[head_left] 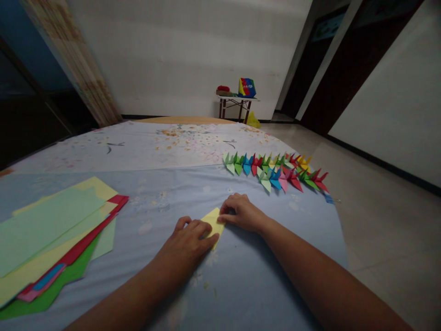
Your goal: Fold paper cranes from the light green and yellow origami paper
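A small folded piece of yellow paper [214, 216] lies on the blue part of the tablecloth, between my two hands. My left hand [193, 234] rests over its left and lower side, fingers curled and thumb pressing on the paper. At its right corner, my right hand [241, 211] pinches the edge between thumb and fingers. Part of the paper is hidden under the left fingers. Beyond my right hand stand rows of folded paper cranes [275, 178] in green, blue, red, pink and yellow.
A stack of coloured paper sheets [51, 225] spreads over the table's left side. The floral tablecloth [144, 151] covers the round table. Farther back, a small side table [237, 98] against the wall bears a colourful box [247, 87] and a red item.
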A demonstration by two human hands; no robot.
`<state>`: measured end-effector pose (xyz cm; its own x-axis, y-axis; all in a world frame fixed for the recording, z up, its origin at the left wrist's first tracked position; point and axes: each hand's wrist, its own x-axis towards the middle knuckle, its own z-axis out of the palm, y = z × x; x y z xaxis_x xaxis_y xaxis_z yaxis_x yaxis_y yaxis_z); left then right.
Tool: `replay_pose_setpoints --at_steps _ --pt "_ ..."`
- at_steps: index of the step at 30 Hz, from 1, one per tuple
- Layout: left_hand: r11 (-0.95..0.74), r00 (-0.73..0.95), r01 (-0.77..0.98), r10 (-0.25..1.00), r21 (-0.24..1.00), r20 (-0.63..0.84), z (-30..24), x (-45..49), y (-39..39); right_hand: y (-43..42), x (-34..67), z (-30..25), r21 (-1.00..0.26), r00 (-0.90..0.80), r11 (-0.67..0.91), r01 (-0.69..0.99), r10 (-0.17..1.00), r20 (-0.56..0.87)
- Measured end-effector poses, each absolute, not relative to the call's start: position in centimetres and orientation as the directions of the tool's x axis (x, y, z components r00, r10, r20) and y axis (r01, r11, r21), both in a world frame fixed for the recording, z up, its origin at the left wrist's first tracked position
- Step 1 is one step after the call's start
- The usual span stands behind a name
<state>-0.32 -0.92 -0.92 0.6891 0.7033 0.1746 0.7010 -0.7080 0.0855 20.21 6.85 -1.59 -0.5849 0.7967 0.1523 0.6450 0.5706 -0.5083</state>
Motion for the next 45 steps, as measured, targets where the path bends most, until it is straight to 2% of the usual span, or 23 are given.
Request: replay_pose_setpoints --at_steps 11,25,45 --pt "-0.715 0.700 0.691 0.698 0.104 0.149 -0.9 -0.5 -0.9 6.9 21.1 -1.6 -0.522 -0.569 0.538 0.661 0.814 0.119" --pt "-0.785 0.770 0.592 0.618 0.183 0.159 -0.4 -1.8 -0.3 6.9 21.0 -1.4 -0.501 -0.567 0.527 0.687 0.819 0.084" --pt "-0.800 0.795 0.591 0.599 0.099 0.095 0.0 -1.5 -0.3 6.8 20.9 -1.7 -0.492 -0.563 0.531 0.689 0.821 0.098"
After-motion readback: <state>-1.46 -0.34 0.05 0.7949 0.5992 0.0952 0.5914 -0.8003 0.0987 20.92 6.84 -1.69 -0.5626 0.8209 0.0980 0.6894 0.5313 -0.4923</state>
